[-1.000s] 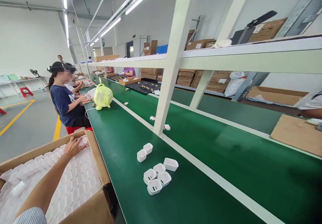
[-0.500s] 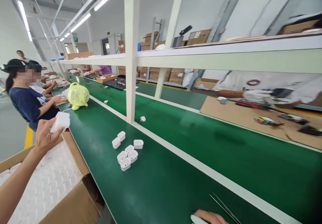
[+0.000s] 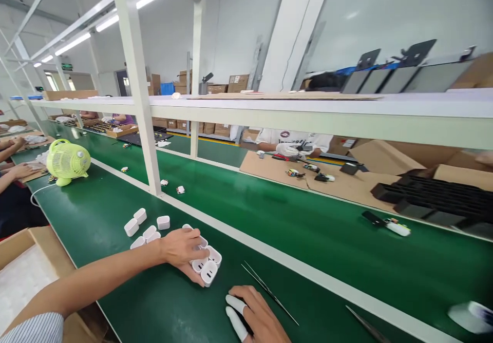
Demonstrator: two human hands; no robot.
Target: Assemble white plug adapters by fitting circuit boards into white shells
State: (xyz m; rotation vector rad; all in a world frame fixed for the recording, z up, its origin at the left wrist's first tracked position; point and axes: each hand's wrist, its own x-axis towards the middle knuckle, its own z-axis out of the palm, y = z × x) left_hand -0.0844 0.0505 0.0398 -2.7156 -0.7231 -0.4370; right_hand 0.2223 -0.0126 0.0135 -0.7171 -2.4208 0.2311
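My left hand (image 3: 180,249) reaches across the green conveyor belt (image 3: 115,209), fingers curled over a cluster of small white plastic shells (image 3: 208,270) lying on the belt. More white shells (image 3: 146,225) lie just left of that wrist. At the bottom edge my right hand (image 3: 254,317) rests on the belt, with white finger cots on two fingers and nothing clearly in it. Thin metal tweezers (image 3: 269,292) lie on the belt just right of it.
A cardboard box (image 3: 23,276) with white trays stands at lower left. A yellow-green fan (image 3: 67,160) sits on the belt. A white post (image 3: 140,101) carries the shelf. Across the line a person's gloved hand (image 3: 288,149) works over cardboard, beside black trays (image 3: 435,194). Other people's hands (image 3: 15,171) show at left.
My left hand has come from the cardboard box with white shells and lowered them onto the belt beside the earlier ones. My view has swung right, and my right hand has come further into sight.
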